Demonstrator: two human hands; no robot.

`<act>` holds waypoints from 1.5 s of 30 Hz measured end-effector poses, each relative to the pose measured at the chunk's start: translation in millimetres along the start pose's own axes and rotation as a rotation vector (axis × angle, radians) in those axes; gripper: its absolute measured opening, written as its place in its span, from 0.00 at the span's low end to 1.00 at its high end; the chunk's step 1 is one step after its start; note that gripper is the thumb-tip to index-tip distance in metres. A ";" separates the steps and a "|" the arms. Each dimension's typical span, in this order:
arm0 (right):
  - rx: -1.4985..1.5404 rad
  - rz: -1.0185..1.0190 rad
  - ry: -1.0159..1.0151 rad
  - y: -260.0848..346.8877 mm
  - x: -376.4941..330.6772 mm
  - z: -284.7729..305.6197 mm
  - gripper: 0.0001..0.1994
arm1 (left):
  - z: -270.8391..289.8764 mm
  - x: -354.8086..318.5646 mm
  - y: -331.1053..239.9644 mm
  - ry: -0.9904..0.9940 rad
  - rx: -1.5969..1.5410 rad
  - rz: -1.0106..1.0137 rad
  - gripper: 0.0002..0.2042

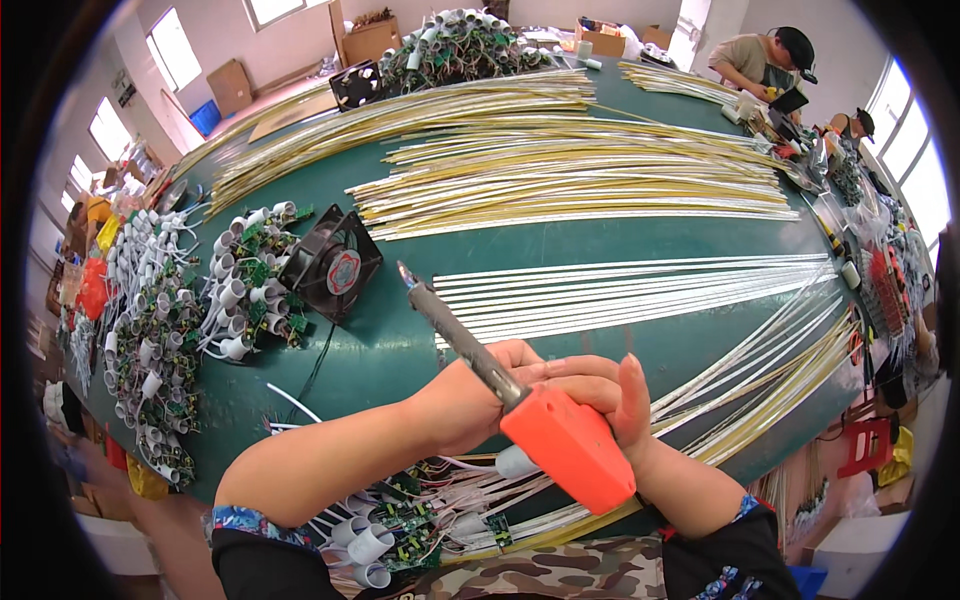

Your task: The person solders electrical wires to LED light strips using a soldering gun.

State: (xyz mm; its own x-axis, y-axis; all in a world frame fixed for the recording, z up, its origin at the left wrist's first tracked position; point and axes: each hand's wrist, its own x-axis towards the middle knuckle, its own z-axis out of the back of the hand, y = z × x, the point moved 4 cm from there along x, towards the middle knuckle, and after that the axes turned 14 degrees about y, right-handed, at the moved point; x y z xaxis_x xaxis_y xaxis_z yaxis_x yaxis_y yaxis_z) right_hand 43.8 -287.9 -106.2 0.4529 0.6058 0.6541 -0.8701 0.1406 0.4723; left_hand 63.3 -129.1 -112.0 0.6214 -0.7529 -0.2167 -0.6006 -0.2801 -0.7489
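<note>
My right hand [605,388] grips a soldering iron [560,445] by its orange handle. The grey metal shaft slants up and left to a tip [406,273] over the green table [400,345]. My left hand [462,400] is curled just behind the shaft and presses against the fingers of my right hand. What it holds is hidden. A white cylindrical cap [514,462] with thin wires shows just beneath the handle. Near my forearms, at the table's near edge, lies a heap of small green circuit boards with white caps [385,525].
A black square fan [333,264] stands left of the iron tip. White-capped circuit boards [175,310] are piled along the left edge. White strips [640,285] and yellow strip bundles [580,170] cover the middle and back. Another person [762,60] works at the far right.
</note>
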 end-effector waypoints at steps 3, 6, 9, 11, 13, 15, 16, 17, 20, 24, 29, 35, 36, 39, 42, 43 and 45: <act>-0.037 0.059 0.001 1.2 -1.0 1.0 0.53 | 2.2 1.4 1.6 -0.032 0.035 0.060 0.08; -0.061 0.093 -0.032 0.7 -3.9 3.5 0.51 | 0.8 1.4 7.1 0.044 -0.040 0.066 0.08; -0.107 0.088 -0.034 4.7 -2.7 7.7 0.50 | -3.6 2.4 5.4 0.010 -0.017 0.071 0.08; -0.141 0.033 0.042 8.4 1.9 13.2 0.40 | -6.3 1.8 1.6 -0.022 0.017 0.092 0.08; 0.096 -0.112 -0.072 13.0 1.3 12.2 0.31 | -9.6 -0.3 -2.9 0.060 0.124 0.174 0.09; 0.585 -0.392 -0.293 5.9 -5.3 5.6 0.13 | -1.3 -1.9 5.5 0.077 0.069 0.114 0.10; 0.615 -0.427 -0.221 -1.5 -6.7 9.2 0.11 | -1.9 -3.3 2.0 0.135 0.069 0.079 0.10; 0.770 -0.520 -0.244 -4.7 -9.9 9.1 0.11 | -2.6 -4.8 -0.1 0.137 0.077 0.085 0.10; 0.994 -0.607 -0.286 -9.2 -12.9 8.0 0.10 | -10.2 -6.1 -10.5 0.138 0.175 0.050 0.11; 1.091 -0.580 -0.343 -14.1 -13.7 7.2 0.10 | -11.2 -3.8 -18.6 0.149 0.414 0.121 0.10; 1.081 -0.602 -0.397 -19.7 -13.9 15.9 0.09 | -0.1 -8.1 -18.7 0.105 0.291 0.062 0.08; 1.047 -0.701 -0.413 -20.8 -24.2 20.0 0.11 | -2.5 -36.7 -48.8 -0.095 0.260 -0.165 0.05; 1.061 -0.685 -0.405 -19.6 -24.0 19.6 0.11 | -3.5 -44.2 -54.9 -0.130 0.233 -0.232 0.04; 1.028 -0.720 -0.431 -21.2 -29.4 23.7 0.13 | -3.8 -76.0 -96.0 -0.368 0.396 -0.294 0.03; 0.978 -0.660 -0.430 -19.6 -22.3 29.6 0.11 | -34.7 -132.7 -153.8 -0.682 0.926 -0.474 0.02; 0.929 -0.633 -0.374 -22.5 -24.1 32.6 0.10 | -45.6 -149.5 -167.4 -0.760 1.080 -0.469 0.01; 0.945 -0.640 -0.386 -18.5 -17.6 32.6 0.08 | -69.3 -177.5 -177.4 -0.848 1.340 -0.305 0.02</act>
State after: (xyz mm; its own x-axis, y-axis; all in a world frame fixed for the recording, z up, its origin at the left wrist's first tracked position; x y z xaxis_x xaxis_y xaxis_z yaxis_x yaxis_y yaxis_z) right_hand 58.3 -326.7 -107.2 0.9191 0.3392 0.2005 -0.0534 -0.3970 0.9163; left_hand 24.6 13.0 102.7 0.9875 -0.1128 0.1097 0.1573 0.6878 -0.7087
